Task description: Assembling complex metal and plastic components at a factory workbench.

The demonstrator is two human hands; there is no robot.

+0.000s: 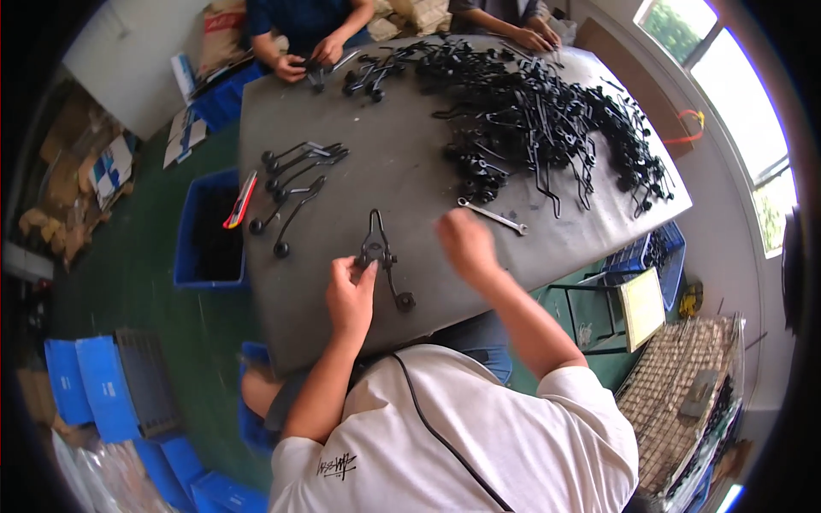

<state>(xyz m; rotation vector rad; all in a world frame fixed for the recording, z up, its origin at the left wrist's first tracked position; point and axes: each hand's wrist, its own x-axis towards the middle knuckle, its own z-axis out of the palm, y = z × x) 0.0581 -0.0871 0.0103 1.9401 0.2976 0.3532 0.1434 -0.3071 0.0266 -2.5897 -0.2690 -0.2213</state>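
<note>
Left hand (351, 295) gripping a black bracket (375, 248) at the near side of the desk (393, 171)

The person is sitting at the dark grey desk, and the left hand is pinching the black bracket between thumb and fingers around its middle. The bracket's narrow wire loop is pointing away from the person, while a bent rod with a round black end is reaching back toward the body. Whether the bracket is resting on the desk or hanging just above it, the view is not showing clearly. The right hand (467, 246) is hovering to the right of the bracket, well apart from it, with its fingers curling into a loose fist; whether it is enclosing anything, one cannot tell.

A silver wrench (494, 215) is lying just beyond the right hand, slanting down to the right. To the left, several bent black rods (301, 192) are lying roughly side by side, their round ends facing left. A red utility knife (242, 200) is lying at the left edge, above a blue bin (183, 231). A large tangled heap of black parts (547, 111) is covering the far right. Across the desk, two co-workers' hands (325, 51) are handling small pieces.
</note>
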